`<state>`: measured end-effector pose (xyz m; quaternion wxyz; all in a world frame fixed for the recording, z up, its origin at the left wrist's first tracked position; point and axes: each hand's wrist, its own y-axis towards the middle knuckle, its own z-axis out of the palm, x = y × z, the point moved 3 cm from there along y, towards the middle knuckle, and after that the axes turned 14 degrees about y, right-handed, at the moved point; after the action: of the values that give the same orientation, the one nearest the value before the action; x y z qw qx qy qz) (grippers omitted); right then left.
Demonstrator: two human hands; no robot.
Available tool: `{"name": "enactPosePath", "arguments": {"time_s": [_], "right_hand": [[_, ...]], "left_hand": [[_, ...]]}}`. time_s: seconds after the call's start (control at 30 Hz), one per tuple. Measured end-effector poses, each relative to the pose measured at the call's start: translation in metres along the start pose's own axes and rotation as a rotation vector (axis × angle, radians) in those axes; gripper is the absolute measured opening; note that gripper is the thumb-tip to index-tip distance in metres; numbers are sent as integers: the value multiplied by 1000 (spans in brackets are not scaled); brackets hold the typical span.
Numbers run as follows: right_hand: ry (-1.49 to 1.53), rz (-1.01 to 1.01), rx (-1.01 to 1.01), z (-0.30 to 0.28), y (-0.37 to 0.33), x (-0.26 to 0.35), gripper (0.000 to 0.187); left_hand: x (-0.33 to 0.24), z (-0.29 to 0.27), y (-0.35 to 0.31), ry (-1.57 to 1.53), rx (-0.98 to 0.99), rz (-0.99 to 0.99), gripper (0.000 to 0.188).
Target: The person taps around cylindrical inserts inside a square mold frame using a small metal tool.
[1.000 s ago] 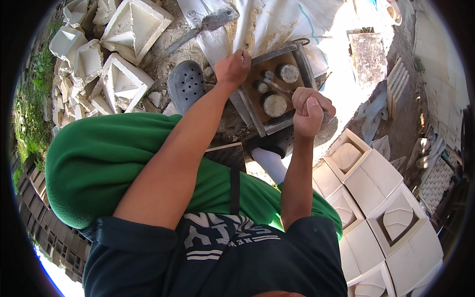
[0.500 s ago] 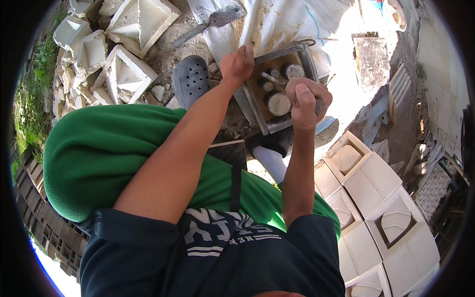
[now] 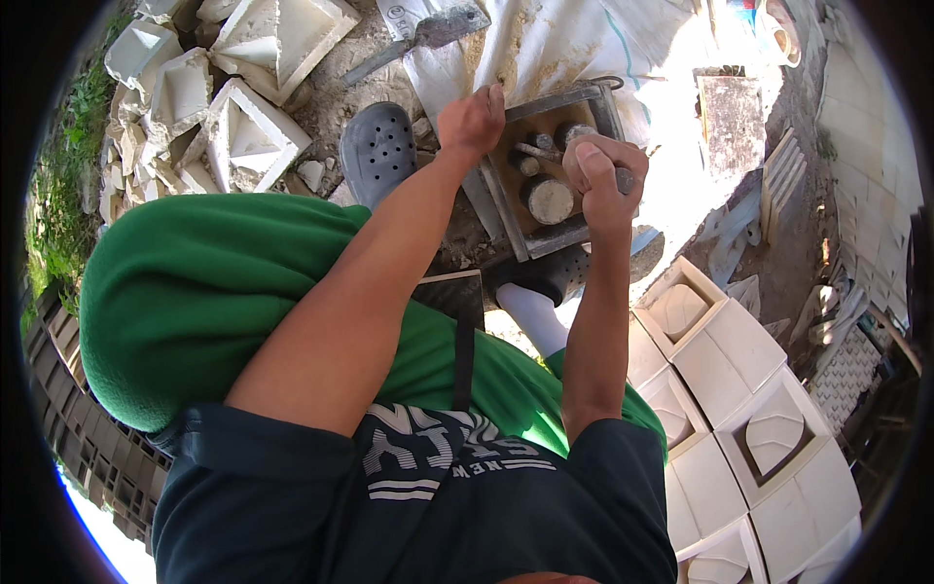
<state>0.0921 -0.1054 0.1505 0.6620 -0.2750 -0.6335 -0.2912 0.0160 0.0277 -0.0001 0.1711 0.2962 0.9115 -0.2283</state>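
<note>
Box frame (image 3: 558, 243) below your right hand (image 3: 600, 175), which grips rod (image 3: 625, 181); left hand (image 3: 472, 122) curled at frame's left edge, hold unclear; cylinders (image 3: 551, 201) already inside frame, work seems underway, remainder unclear

Box frame (image 3: 606, 111): weathered grey. Fill (image 3: 511, 177): brown. Large cylinder (image 3: 551, 201): pale grey top, darker side. Trowel (image 3: 452, 27): grey. Sheet (image 3: 579, 49): white, brown smears, one teal line. Clog (image 3: 377, 156): grey, dotted with dark holes. Sock (image 3: 532, 310): white. Leg covering (image 3: 219, 282): plain green. Strap (image 3: 465, 370): black. Shirt (image 3: 418, 540): dark navy, white lettering, white bars. Hollow blocks (image 3: 720, 360): cream. Broken pieces (image 3: 274, 44): off-white.
</note>
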Motion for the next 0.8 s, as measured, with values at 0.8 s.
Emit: {"name": "enactPosePath", "arguments": {"time_s": [0.8], "right_hand": [[200, 25, 12, -32, -22, 11, 27]], "left_hand": [[2, 6, 1, -17, -3, -4, 46]]}}
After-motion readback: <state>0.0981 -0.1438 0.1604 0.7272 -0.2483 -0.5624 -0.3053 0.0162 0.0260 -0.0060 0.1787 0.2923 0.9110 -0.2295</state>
